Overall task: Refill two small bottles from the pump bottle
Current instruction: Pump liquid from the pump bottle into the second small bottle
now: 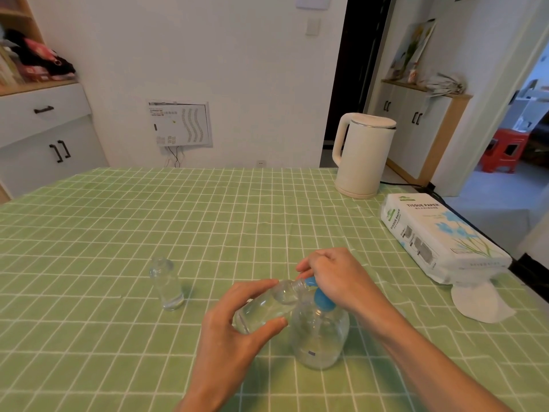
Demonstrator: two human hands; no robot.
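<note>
A clear pump bottle (320, 337) with a blue pump head (322, 300) stands on the green checked tablecloth near the front. My right hand (332, 278) rests on top of the pump head, fingers curled over the nozzle. My left hand (234, 331) holds a small clear bottle (267, 304) tilted on its side, its open neck up against the blue nozzle. A second small clear bottle (167, 285) stands upright and uncapped to the left, apart from both hands, with a little clear liquid at its bottom.
A white electric kettle (362, 156) stands at the back right of the table (118, 218). A pack of tissue paper (439, 236) lies along the right edge, with a loose tissue (481, 301) in front of it. White cabinets stand beyond the table.
</note>
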